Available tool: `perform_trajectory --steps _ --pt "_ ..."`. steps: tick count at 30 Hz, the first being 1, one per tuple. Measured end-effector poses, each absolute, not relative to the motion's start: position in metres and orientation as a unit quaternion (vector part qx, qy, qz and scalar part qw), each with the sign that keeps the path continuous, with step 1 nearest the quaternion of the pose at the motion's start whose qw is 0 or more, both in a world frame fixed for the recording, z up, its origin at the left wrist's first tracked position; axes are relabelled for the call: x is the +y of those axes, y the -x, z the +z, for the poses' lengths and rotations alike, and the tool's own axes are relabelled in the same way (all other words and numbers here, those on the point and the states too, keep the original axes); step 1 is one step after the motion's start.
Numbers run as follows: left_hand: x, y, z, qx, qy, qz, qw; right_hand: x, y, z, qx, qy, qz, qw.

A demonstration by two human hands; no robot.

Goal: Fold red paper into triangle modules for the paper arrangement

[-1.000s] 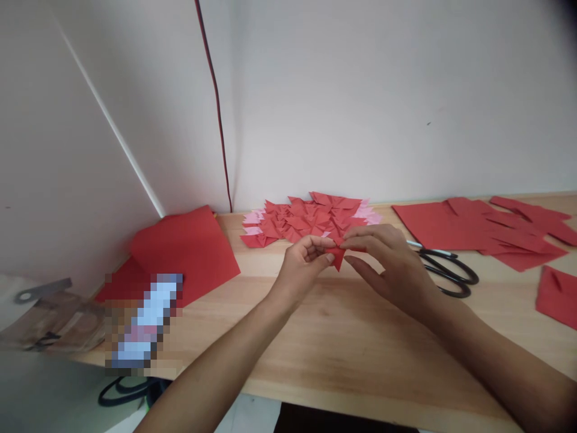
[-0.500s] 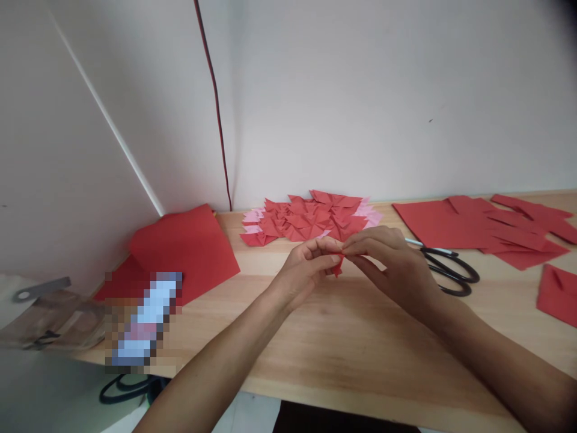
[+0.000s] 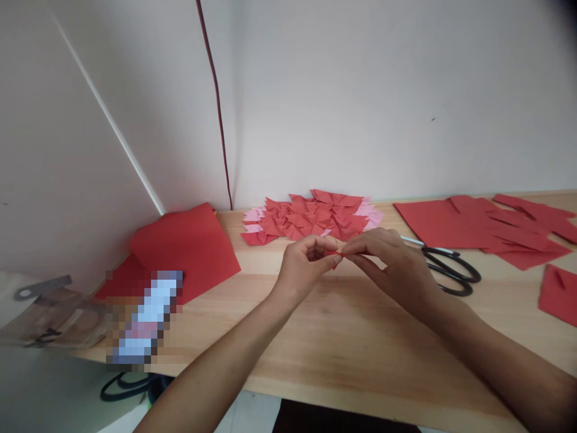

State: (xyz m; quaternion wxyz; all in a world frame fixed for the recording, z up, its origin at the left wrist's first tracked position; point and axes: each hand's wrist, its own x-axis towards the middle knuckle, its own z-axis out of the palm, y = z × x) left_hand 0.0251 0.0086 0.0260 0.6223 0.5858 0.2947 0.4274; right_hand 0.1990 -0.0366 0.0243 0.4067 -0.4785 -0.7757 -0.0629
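Observation:
A small folded piece of red paper (image 3: 339, 254) is pinched between my two hands, just above the wooden table; most of it is hidden by fingers. My left hand (image 3: 309, 258) grips it from the left, thumb against curled fingers. From the right, my right hand (image 3: 383, 255) pinches its other side with the fingertips. Behind the hands, against the wall, lies a pile of folded red paper pieces (image 3: 311, 219) with pink ones among them. Scissors with black handles (image 3: 453, 270) rest beside my right hand, their blades partly covered by it.
Red paper sheets (image 3: 193, 246) lie at the left, with a blurred-out phone-like object (image 3: 148, 319) over their edge. Cut red paper (image 3: 451, 225) is spread at the right. A clear plastic bag (image 3: 67, 316) sits at far left. A dark cable (image 3: 216, 90) runs down the wall.
My left hand has turned slightly and its fingers have curled in more. The red tip that hung down below the fingers no longer shows. My right hand keeps nearly the same place.

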Motion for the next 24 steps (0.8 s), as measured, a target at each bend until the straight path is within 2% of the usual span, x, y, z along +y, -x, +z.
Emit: perform_trajectory --steps 17,19,24 --pt "0.000 -0.026 0.028 0.329 -0.656 0.475 0.486 -0.040 -0.195 0.030 -0.740 0.516 0.016 0.431" --pt "-0.001 -0.026 0.028 0.321 -0.654 0.475 0.494 -0.041 -0.193 0.032 -0.730 0.524 0.020 0.439" --pt "0.005 -0.026 0.025 0.305 -0.600 0.435 0.598 -0.044 -0.193 0.035 -0.697 0.550 0.055 0.457"
